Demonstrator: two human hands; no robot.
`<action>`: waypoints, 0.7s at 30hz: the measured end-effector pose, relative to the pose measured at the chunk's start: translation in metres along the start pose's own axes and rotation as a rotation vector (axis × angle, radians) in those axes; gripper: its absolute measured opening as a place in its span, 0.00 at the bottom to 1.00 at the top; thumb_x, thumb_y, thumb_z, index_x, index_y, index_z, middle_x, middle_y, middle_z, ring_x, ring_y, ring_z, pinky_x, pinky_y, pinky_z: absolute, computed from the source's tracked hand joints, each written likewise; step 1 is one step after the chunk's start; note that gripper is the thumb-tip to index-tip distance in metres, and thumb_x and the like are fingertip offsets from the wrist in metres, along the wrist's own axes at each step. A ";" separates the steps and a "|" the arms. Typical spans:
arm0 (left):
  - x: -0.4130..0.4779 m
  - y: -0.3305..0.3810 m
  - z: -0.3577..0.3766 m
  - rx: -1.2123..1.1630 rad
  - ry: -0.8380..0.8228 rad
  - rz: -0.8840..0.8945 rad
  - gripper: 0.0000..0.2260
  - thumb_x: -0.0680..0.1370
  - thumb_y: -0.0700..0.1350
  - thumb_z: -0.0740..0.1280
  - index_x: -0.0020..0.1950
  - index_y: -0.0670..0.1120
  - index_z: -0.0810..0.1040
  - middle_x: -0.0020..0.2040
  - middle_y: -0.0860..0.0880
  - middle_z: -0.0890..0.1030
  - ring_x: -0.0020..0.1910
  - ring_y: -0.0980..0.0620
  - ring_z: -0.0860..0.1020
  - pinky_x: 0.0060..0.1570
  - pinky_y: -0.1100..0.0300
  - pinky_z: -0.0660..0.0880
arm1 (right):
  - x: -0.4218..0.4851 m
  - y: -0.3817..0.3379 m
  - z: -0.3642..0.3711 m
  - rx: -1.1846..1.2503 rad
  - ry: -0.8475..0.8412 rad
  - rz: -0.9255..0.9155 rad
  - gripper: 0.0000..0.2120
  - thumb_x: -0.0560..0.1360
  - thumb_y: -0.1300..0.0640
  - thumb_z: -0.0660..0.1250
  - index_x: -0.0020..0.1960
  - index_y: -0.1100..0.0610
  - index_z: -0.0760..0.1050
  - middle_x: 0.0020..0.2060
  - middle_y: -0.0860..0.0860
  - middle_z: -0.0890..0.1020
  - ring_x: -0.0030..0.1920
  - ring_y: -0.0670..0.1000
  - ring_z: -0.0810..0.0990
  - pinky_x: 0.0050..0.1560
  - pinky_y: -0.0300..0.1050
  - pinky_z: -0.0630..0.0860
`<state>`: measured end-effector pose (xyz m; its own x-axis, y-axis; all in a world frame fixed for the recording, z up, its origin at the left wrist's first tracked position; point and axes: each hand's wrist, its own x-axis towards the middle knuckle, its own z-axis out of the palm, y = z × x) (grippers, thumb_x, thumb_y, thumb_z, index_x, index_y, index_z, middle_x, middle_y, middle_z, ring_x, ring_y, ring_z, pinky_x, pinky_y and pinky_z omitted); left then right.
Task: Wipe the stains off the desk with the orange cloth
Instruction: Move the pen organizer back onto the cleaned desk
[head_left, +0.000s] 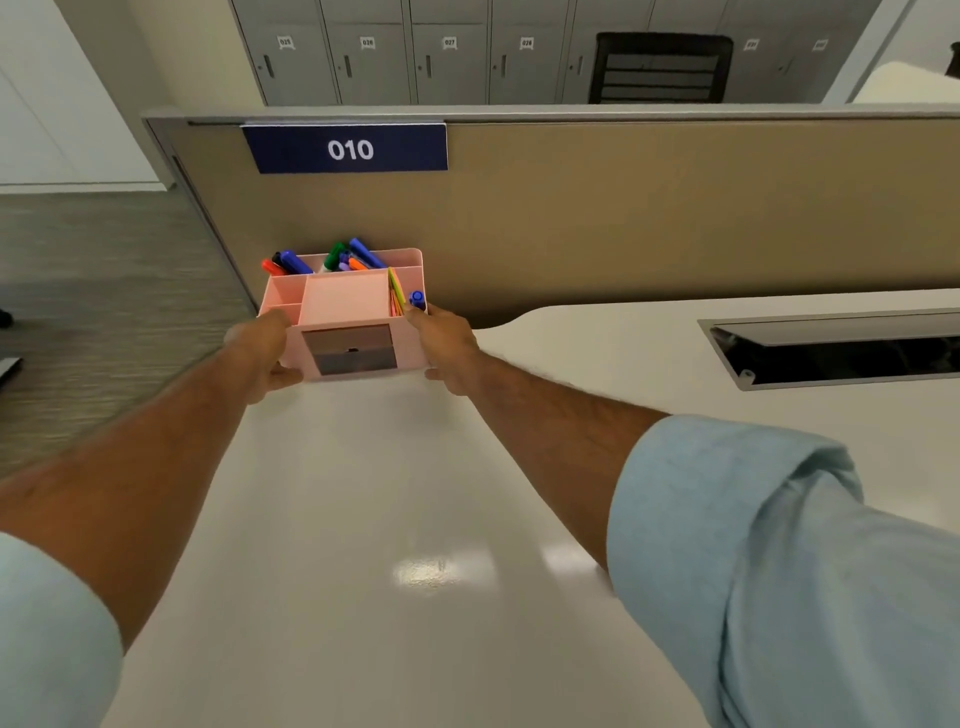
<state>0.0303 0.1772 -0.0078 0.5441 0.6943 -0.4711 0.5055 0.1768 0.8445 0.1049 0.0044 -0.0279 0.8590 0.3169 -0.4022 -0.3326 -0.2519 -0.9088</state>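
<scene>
A pink desk organizer (337, 301) with coloured markers and sticky notes stands at the far left corner of the white desk (363, 519). My left hand (265, 348) grips its left side and my right hand (447, 348) grips its right side, both arms stretched forward. A small dark drawer shows in the organizer's front. No orange cloth is in view, and I can make out no stains on the glossy desk surface.
A tan partition (623, 218) with a blue "010" sign (348, 149) runs behind the desk. A cable slot (831, 348) is cut into the desk at right. Grey lockers (415, 52) and a black chair (660, 67) stand beyond. Carpet floor lies left.
</scene>
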 end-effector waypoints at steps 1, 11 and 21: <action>-0.001 0.000 0.001 0.002 0.006 0.000 0.22 0.79 0.46 0.62 0.73 0.48 0.66 0.65 0.44 0.77 0.59 0.43 0.77 0.46 0.49 0.79 | -0.001 0.001 -0.003 0.014 0.013 0.002 0.19 0.79 0.44 0.62 0.65 0.52 0.70 0.52 0.50 0.75 0.53 0.53 0.73 0.49 0.51 0.74; -0.053 -0.015 0.068 0.059 -0.056 0.020 0.19 0.81 0.44 0.59 0.72 0.48 0.66 0.67 0.44 0.75 0.63 0.41 0.76 0.56 0.46 0.79 | -0.037 0.029 -0.095 0.089 0.152 0.080 0.21 0.78 0.44 0.63 0.68 0.51 0.68 0.59 0.52 0.76 0.63 0.58 0.73 0.62 0.59 0.76; -0.101 -0.039 0.112 0.112 -0.156 0.037 0.18 0.81 0.46 0.59 0.71 0.50 0.67 0.66 0.45 0.76 0.60 0.41 0.77 0.55 0.46 0.80 | -0.083 0.056 -0.165 0.079 0.220 0.119 0.25 0.78 0.43 0.63 0.71 0.52 0.66 0.64 0.52 0.74 0.65 0.60 0.73 0.61 0.60 0.76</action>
<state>0.0311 0.0221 -0.0216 0.6565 0.5810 -0.4812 0.5495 0.0687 0.8327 0.0791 -0.1868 -0.0265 0.8731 0.0802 -0.4809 -0.4585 -0.2005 -0.8658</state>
